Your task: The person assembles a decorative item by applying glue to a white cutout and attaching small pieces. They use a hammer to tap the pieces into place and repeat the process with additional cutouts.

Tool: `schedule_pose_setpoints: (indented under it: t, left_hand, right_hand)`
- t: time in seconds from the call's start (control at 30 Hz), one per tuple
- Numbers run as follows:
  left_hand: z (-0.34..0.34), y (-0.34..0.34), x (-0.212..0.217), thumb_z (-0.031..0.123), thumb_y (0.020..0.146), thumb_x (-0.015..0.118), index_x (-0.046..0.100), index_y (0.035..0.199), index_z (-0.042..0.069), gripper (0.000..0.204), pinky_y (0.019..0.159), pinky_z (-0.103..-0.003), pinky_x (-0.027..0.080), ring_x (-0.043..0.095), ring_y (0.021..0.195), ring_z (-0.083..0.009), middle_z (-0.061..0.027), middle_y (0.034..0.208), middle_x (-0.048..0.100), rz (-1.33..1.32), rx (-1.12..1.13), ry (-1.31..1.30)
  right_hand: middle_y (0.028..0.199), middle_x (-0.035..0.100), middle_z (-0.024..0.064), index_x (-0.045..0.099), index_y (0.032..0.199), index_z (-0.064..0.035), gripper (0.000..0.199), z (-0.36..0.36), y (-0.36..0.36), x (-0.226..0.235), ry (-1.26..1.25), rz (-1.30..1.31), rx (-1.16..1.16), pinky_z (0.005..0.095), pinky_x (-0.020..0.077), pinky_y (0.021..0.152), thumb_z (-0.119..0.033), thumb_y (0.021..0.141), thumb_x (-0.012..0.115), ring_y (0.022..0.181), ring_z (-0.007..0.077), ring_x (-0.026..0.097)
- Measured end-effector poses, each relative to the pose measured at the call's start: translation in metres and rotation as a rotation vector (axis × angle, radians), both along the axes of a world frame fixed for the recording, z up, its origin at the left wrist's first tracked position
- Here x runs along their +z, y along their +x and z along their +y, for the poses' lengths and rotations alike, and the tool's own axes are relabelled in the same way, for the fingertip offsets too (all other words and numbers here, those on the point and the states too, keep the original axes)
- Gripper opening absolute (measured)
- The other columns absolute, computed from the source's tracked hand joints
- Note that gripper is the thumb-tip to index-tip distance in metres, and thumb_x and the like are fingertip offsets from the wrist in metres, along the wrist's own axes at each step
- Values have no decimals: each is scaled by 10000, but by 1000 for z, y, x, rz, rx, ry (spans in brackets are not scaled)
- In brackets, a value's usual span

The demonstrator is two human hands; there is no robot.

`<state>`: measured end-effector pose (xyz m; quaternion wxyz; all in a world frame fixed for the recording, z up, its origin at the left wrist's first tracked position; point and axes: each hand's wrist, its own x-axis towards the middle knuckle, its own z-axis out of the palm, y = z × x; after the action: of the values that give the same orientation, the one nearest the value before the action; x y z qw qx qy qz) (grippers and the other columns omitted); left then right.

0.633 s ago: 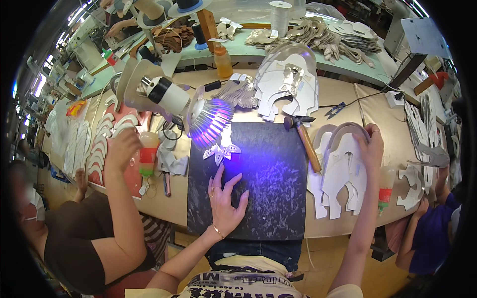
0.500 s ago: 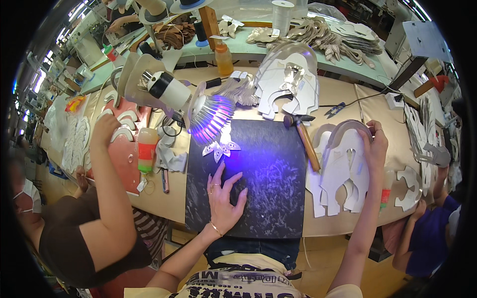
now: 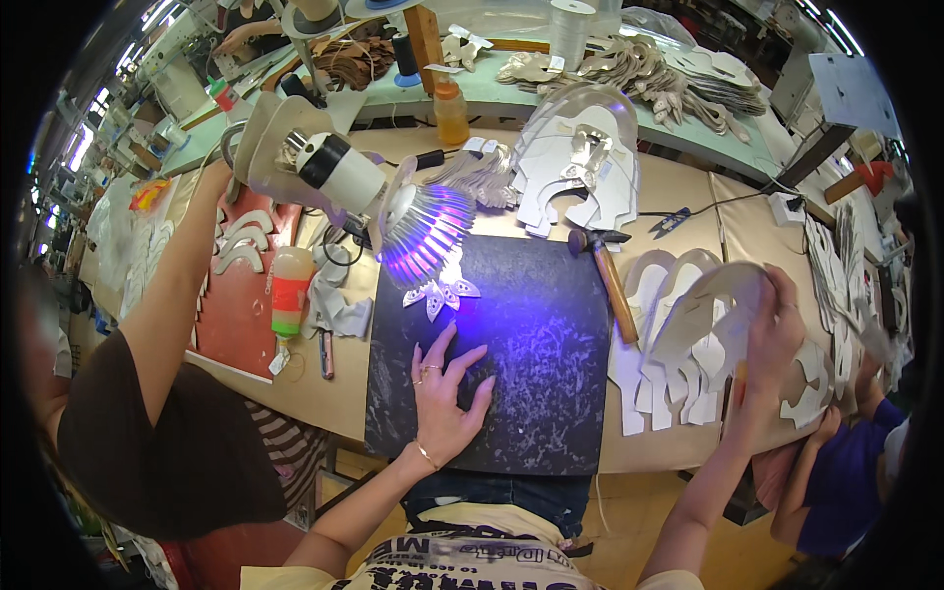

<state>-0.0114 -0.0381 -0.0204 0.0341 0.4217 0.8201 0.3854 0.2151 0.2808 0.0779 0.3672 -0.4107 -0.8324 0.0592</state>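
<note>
My left hand (image 3: 447, 393) lies on the black mat (image 3: 541, 413) with its fingers spread and nothing in them. Just past its fingertips sits a silvery petal-shaped cut piece (image 3: 440, 297), under a lamp (image 3: 425, 231) that throws blue-violet light on the mat. To the right, my right hand (image 3: 775, 329) pinches the edge of a pale, arch-shaped piece that looks like a shoe upper (image 3: 700, 303). This piece is tilted up above a fanned row of similar white-backed pieces (image 3: 632, 379). My right fingertips are partly hidden behind it.
A wooden-handled hammer (image 3: 616, 295) lies at the mat's right edge, with small snips (image 3: 670, 223) beyond. More arch-shaped pieces (image 3: 551, 157) are stacked behind the mat. A glue bottle (image 3: 291, 290) stands left, near a co-worker's arm (image 3: 182, 261); another person (image 3: 846, 482) sits at right.
My right hand has lifted the top arch-shaped piece off the row and tilted it, moving slightly right. My left hand stays spread on the mat. The left co-worker's arm has reached farther away.
</note>
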Motion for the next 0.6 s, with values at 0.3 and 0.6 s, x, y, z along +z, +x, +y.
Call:
schedule_pose_setpoints:
  t: [0.3,0.6]
  left_hand:
    - [-3,-4,-4,52,880,679,663,1152,26,273,1023,-407,442,631,1108,-298,-176,1299,607,-196,1,315]
    - [-17,-20,-4,8,944,591,643,1143,-26,209,935,-320,478,624,998,-187,-121,1126,650,-470,137,448]
  right_hand:
    - [1038,707,59,645,1222,-27,237,-63,-31,55,-348,513,170,245,529,758,-102,999,621,917,103,657]
    - [1328,585,187,602,1287,-26,435,-59,-60,-30,-122,-164,135,419,431,1053,-227,918,715,1244,371,554]
